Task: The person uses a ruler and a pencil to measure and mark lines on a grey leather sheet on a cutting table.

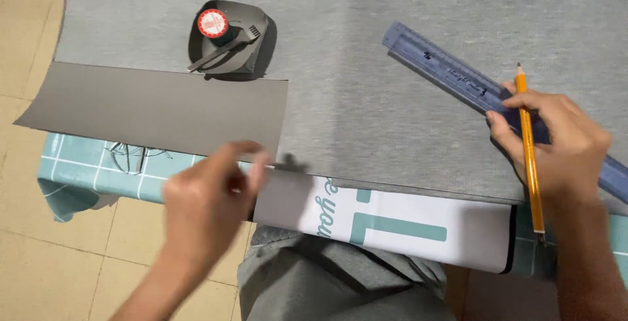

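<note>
Grey sheet covers a teal checked table above tan floor tiles.

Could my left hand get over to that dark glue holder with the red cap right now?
Probably yes: the left hand holds nothing clearly visible, and only flat grey sheet lies between it and the holder.

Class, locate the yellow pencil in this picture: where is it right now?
In the head view, the yellow pencil is on the right, held in the right hand together with the blue ruler, over the grey sheet.
</note>
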